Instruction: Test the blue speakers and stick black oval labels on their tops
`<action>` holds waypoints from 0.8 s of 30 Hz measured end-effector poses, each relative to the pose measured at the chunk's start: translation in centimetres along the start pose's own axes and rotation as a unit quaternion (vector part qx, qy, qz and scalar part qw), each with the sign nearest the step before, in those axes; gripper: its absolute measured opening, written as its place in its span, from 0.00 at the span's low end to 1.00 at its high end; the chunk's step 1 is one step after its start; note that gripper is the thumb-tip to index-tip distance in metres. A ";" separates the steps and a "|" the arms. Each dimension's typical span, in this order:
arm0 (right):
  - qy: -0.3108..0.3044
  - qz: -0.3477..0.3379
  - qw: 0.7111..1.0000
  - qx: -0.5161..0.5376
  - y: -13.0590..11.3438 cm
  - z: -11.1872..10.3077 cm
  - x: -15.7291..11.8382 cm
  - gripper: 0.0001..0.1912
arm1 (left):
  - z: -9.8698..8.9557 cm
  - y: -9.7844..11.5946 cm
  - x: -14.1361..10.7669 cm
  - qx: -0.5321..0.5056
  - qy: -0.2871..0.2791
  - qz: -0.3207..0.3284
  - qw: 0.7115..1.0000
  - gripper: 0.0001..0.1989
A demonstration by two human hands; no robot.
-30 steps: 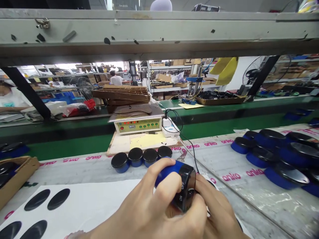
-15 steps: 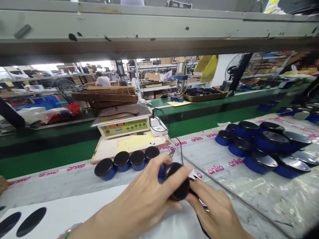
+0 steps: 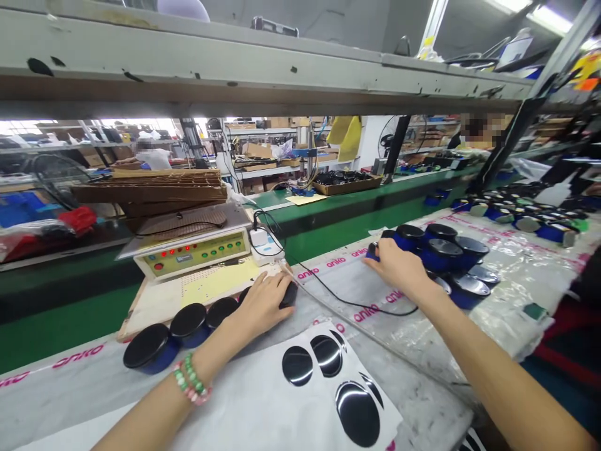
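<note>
My left hand (image 3: 265, 300) is around a round blue housing with a black top (image 3: 288, 295) at the right end of a short row, just in front of the electronic unit. More such housings (image 3: 188, 322) stand beside it to the left, black tops up. My right hand (image 3: 397, 266) is closed around another blue housing (image 3: 373, 250) at the left edge of a cluster (image 3: 441, 254) of the same parts; the fingers partly hide it. A white backing sheet (image 3: 263, 388) bearing glossy black round stickers (image 3: 297, 366) lies below and between my arms.
An electronic unit (image 3: 195, 254) with red lights and green buttons stands on a board at the back left, next to a white plug adapter (image 3: 267, 247). A black cable (image 3: 347, 302) crosses the table. Overhead runs a shelf beam (image 3: 282, 81). Several more blue parts (image 3: 521, 213) lie far right.
My hands have come apart. The left has set the housing it held at the end of the row; the right has moved from the sticker to the cluster. The view has turned right.
</note>
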State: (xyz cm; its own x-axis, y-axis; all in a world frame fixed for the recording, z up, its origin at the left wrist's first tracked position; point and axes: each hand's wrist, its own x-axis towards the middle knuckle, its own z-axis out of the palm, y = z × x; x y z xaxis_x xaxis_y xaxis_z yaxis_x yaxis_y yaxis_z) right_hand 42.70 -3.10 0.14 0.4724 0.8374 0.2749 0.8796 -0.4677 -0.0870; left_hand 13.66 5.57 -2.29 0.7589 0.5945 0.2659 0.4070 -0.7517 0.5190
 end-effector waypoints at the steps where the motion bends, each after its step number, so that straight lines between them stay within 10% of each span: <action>1: -0.027 -0.007 1.000 0.006 0.1 0.1 1.8 0.16 | 0.2 -0.5 0.0 -0.015 -0.005 -0.011 1.000 0.23; 5: -0.098 -0.063 0.992 0.058 -0.2 -0.7 5.6 0.15 | -0.2 -0.6 -0.5 -0.110 0.001 -0.042 0.993 0.36; 10: -0.102 -0.224 0.952 0.181 -3.6 -4.6 1.5 0.20 | -1.8 3.5 -1.0 -0.307 -0.008 -0.089 0.948 0.35; 12: -0.099 -0.296 0.921 0.231 -5.8 -6.6 -1.6 0.19 | -2.8 5.5 -1.4 -0.450 -0.078 -0.114 0.882 0.38; 14: -0.073 -0.374 0.881 0.280 -7.8 -8.4 -4.6 0.18 | -4.1 6.9 -2.4 -0.621 -0.149 -0.142 0.757 0.39; 17: 0.024 -0.422 0.862 0.280 -9.6 -10.2 -7.8 0.11 | -5.9 7.8 -4.7 -0.758 -0.104 -0.174 0.620 0.31; 24: 0.162 -0.510 0.798 0.277 -12.1 -10.1 -11.2 0.10 | -6.9 7.5 -9.2 -0.727 0.090 -0.177 0.657 0.17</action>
State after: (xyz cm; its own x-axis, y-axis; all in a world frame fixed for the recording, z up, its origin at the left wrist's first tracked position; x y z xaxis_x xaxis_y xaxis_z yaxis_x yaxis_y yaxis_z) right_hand 26.19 -9.66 7.76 -0.4654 0.5434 0.6987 0.7300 0.6821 -0.0443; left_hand 6.27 -3.59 4.76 0.6212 0.7816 -0.0574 -0.4732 0.4326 0.7674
